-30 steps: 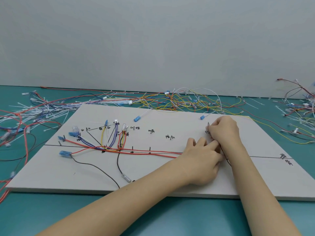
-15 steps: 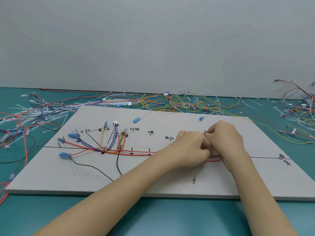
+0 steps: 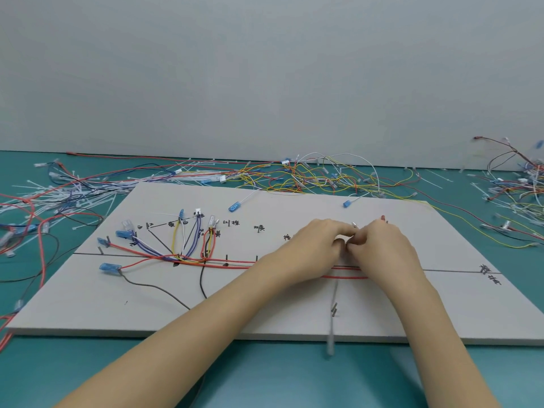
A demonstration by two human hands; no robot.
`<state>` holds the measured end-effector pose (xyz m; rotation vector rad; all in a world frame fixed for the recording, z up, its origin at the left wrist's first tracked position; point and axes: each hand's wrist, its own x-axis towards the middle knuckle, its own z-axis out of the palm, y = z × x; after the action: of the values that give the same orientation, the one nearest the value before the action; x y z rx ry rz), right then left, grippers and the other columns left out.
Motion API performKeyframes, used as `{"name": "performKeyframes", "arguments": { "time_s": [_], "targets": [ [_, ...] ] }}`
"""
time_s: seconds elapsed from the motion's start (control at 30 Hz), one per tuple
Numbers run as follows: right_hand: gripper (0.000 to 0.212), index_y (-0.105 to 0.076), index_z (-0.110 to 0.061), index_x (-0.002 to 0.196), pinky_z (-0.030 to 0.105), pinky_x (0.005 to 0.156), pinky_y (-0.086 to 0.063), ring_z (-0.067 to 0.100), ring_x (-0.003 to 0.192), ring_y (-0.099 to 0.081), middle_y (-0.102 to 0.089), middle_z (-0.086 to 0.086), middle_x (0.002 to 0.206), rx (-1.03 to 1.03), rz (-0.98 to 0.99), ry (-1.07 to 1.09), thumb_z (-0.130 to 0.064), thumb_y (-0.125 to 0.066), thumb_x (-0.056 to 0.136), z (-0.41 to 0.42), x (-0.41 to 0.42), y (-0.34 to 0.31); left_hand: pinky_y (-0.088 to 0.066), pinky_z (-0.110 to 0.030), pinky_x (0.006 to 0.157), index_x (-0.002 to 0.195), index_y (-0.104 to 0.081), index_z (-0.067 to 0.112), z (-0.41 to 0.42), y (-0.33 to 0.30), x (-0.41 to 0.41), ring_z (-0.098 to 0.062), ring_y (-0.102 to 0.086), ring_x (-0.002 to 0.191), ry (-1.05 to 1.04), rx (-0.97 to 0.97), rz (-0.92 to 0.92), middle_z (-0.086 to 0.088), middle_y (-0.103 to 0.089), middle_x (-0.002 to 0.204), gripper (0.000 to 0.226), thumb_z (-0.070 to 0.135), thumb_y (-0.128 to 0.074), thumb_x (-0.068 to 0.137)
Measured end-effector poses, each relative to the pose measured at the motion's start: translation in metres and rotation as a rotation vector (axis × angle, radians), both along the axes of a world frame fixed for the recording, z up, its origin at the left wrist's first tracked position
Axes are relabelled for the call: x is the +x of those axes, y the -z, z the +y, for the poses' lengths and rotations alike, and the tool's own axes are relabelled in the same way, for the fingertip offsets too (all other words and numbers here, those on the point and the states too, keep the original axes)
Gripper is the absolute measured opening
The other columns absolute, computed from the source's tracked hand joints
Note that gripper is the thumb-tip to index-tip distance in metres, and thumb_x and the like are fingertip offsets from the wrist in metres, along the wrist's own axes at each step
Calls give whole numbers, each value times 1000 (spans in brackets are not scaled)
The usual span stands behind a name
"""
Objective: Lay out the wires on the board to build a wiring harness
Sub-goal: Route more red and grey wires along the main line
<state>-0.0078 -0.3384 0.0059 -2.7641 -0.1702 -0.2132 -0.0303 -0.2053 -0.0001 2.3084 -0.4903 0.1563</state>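
The board [image 3: 294,313] fills the lower middle of the frame, long axis left-right, w/ a drawn trunk line across it; loose wire piles [image 3: 309,178] lie on the teal table [image 3: 88,372] behind it and at both sides. Laid wires [image 3: 182,248] fan out in the board's left-centre, and the red wires [image 3: 344,272] run along the trunk line toward centre-right, passing under both wrists. Left hand [image 3: 318,245] and right hand [image 3: 379,248] meet knuckle to knuckle just above that line, fingers curled, pinching smth small between them; a bit of metal terminal [image 3: 354,224] pokes up at the top of the pinch, wire colour not readable. Judging by this, the next move turns on the wire end sitting above the trunk, so it goes down toward the line; both hands equally near. A blurred grey-white strand [image 3: 332,328] hangs off the board's near edge, lower centre
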Motion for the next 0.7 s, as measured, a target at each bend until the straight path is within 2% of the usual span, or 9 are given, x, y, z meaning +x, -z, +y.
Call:
{"name": "performKeyframes", "arguments": {
  "time_s": [0.07, 0.13, 0.17, 0.27, 0.33, 0.4, 0.47, 0.53, 0.7],
  "targets": [
    [20, -59, -19, 59, 30, 58, -36, 33, 71, -49, -44, 1, 57, -4, -21, -62, -15, -61, 79, -2, -7, 1, -46, -19, 76, 110, -70, 11, 1, 0, -1, -2, -61, 84, 29, -17, -28, 0, -70, 98, 42, -7, -43, 84],
    [25, -59, -13, 54, 30, 54, -34, 33, 68, -48, -43, 4, 53, -22, -23, -129, -14, -62, 79, -7, -12, 0, -48, -29, 89, 107, -72, 11, 0, 0, -1, -20, -63, 103, 37, -31, -23, -3, -72, 109, 38, -6, -47, 83],
    [26, -61, -10, 55, 30, 52, -32, 32, 65, -48, -45, 6, 53, -15, -20, -152, -14, -63, 80, -9, -15, -1, -48, -30, 90, 107, -73, 13, -1, -1, 0, -19, -62, 105, 32, -44, 5, -2, -72, 110, 38, -5, -50, 83],
    [21, -73, -11, 64, 29, 52, -34, 25, 61, -49, -59, 9, 59, 66, 6, -207, -16, -67, 83, -15, -25, -9, -50, -26, 87, 101, -76, 18, -2, -1, 0, -11, -64, 99, 23, -97, 79, 2, -74, 103, 34, -1, -53, 84],
    [17, -76, -12, 71, 30, 54, -35, 25, 63, -47, -60, 12, 66, 48, 39, -254, -17, -67, 85, -13, -33, -14, -53, -27, 80, 92, -76, 13, -5, -1, -2, -13, -65, 86, 40, -118, 127, -3, -75, 91, 35, -6, -49, 81],
    [17, -76, -10, 75, 30, 58, -33, 26, 70, -46, -57, 12, 75, -24, 68, -268, -16, -65, 87, -9, -41, -17, -50, -26, 70, 81, -73, 9, -9, 0, -5, -14, -58, 71, 60, -85, 136, -5, -69, 76, 37, -11, -43, 75],
    [21, -73, -9, 72, 30, 56, -33, 25, 71, -43, -49, 9, 74, -83, 112, -267, -13, -61, 88, -9, -47, -22, -46, -29, 66, 72, -69, 8, -13, 1, -7, -15, -50, 67, 72, -53, 111, -4, -60, 66, 34, -13, -42, 72],
    [26, -66, -12, 64, 24, 51, -29, 23, 66, -37, -41, 6, 64, -137, 171, -280, -9, -56, 88, -10, -53, -29, -45, -31, 66, 67, -67, 10, -15, 1, -9, -17, -47, 66, 92, -40, 98, -3, -56, 61, 31, -12, -44, 72],
    [43, -46, -19, 50, 23, 48, -25, 18, 59, -35, -36, 2, 58, -171, 284, -274, -11, -55, 91, -13, -66, -40, -45, -27, 64, 78, -75, 5, -20, 4, -9, -11, -49, 66, 112, -86, 76, -5, -64, 62, 26, -8, -54, 73]
  ]
}}
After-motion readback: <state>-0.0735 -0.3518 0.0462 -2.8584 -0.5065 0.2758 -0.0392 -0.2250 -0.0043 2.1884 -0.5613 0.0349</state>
